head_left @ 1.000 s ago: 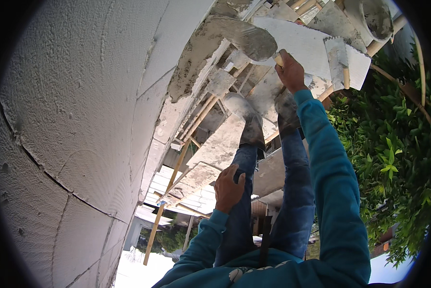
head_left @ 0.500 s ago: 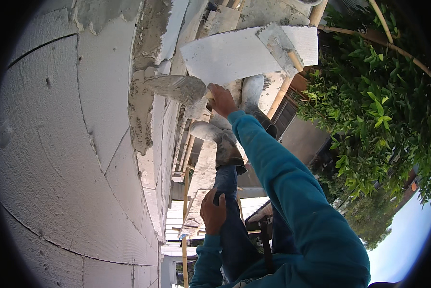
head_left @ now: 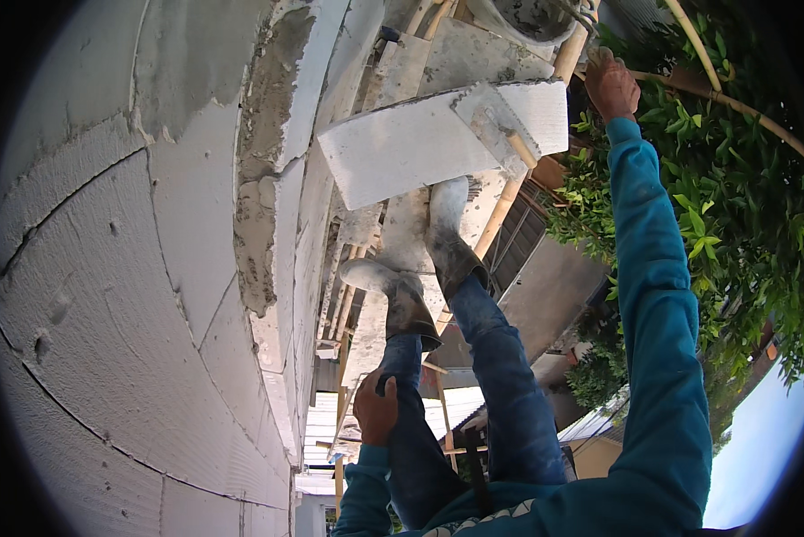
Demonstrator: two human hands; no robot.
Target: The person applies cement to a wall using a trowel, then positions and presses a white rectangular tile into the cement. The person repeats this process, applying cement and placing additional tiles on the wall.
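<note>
At the upper right, my right hand (head_left: 609,85) is closed on the handle of a trowel, beside a round mortar bucket (head_left: 570,34). The trowel's blade is mostly out of sight at the bucket. My left hand (head_left: 375,410) rests on my knee, thumb apart from the fingers, holding nothing. Grey mortar (head_left: 257,237) lies along the top of the pale block wall (head_left: 106,295) to my left. In front of my boots (head_left: 446,215) is a white block (head_left: 393,152), with a flat metal tool with a wooden handle (head_left: 496,125) lying across it.
I stand on mortar-stained boards (head_left: 406,228) along the wall, with bamboo poles (head_left: 500,215) at their right side. Leafy branches (head_left: 688,206) crowd the right, crossed by another bamboo pole (head_left: 751,112). Lower roofs (head_left: 599,421) show far below.
My right hand has swung the trowel away from the wall's mortar, up and right to the bucket. My left hand stays on my knee. The view has shifted slightly.
</note>
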